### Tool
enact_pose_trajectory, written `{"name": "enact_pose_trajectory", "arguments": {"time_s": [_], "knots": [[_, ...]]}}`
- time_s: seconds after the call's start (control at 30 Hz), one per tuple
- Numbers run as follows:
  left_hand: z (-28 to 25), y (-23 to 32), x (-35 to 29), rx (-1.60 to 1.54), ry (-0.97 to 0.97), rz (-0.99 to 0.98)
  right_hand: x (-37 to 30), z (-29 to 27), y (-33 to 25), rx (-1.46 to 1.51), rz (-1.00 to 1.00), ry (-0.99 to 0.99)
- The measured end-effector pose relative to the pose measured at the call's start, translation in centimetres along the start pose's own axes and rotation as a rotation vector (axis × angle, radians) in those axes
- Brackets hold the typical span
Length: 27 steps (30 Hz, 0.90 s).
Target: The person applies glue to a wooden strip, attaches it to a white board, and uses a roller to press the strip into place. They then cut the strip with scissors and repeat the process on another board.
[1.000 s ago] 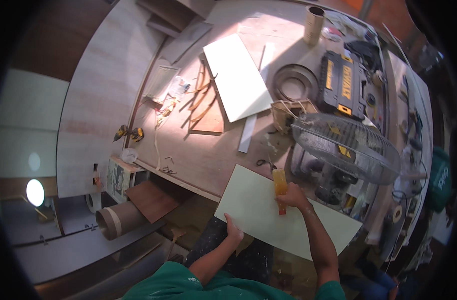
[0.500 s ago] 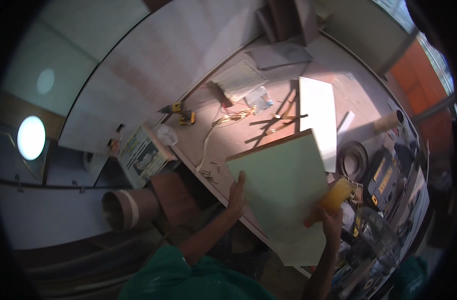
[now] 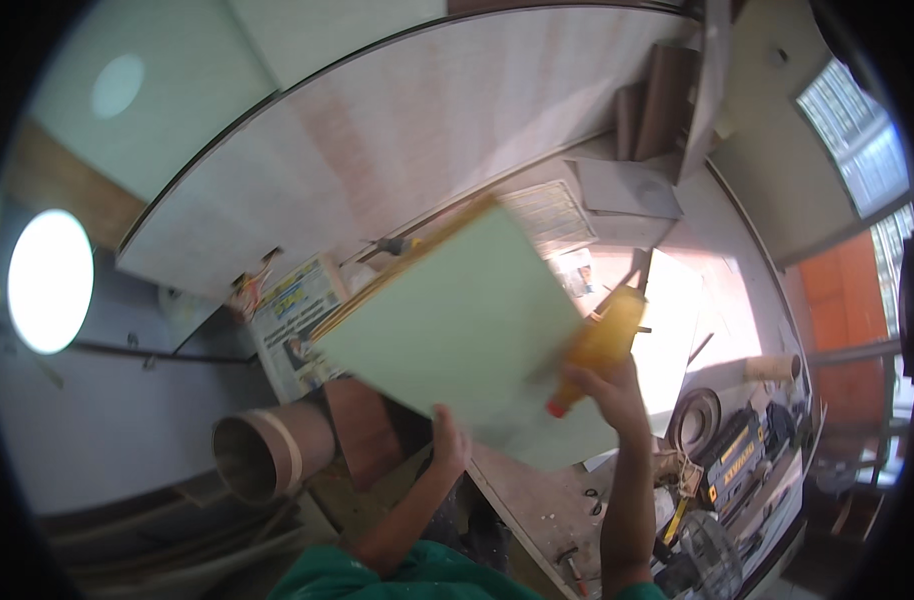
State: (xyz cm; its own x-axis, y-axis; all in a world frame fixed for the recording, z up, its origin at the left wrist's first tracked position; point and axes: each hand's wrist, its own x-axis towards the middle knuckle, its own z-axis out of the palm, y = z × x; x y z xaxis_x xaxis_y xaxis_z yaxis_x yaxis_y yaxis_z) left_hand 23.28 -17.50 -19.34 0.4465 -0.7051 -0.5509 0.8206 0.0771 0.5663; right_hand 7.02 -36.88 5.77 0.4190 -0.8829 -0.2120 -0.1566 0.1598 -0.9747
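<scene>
A large pale green panel (image 3: 457, 330) with brown edges, blurred by motion, is held up over the workbench. My left hand (image 3: 452, 443) grips its near edge, thumb on the top face and fingers hidden underneath. In my right hand (image 3: 617, 398) is a yellow squeeze bottle (image 3: 609, 335), tilted over the panel's right side with its red tip (image 3: 556, 409) pointing down toward me. Whether the tip touches the panel cannot be made out. Behind the panel's far left edge, part of a yellow and black power drill (image 3: 402, 244) shows.
Newspaper (image 3: 302, 305) lies left of the panel, above a large cardboard tube (image 3: 272, 452). A white board (image 3: 667, 340) lies on the bench at right. Nearer on that side are a tape roll (image 3: 695, 420), a black toolbox (image 3: 734, 462), a clear fan-like guard (image 3: 710, 550) and a hammer (image 3: 572, 570).
The panel has swung left and away from me, now covering part of the drill and bench. Both hands moved with it, the bottle still in my right. The view has shifted too.
</scene>
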Motion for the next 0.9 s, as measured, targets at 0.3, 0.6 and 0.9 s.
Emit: {"name": "enact_pose_trajectory", "arguments": {"time_s": [0.3, 0.6, 0.9], "knots": [[-3.0, 8.7, 3.2, -0.168, -0.076, 0.024, 6.3, 8.6, 3.1, -0.339, -0.01, -0.215], [-9.3, 13.3, 7.5, 1.783, 0.101, 0.817, -6.8, 1.1, 4.9, -0.206, 0.02, -0.019], [0.3, 7.3, 6.8, 1.379, -0.441, 0.385, -27.6, -6.5, 11.3, 0.061, 0.317, 0.62]]}}
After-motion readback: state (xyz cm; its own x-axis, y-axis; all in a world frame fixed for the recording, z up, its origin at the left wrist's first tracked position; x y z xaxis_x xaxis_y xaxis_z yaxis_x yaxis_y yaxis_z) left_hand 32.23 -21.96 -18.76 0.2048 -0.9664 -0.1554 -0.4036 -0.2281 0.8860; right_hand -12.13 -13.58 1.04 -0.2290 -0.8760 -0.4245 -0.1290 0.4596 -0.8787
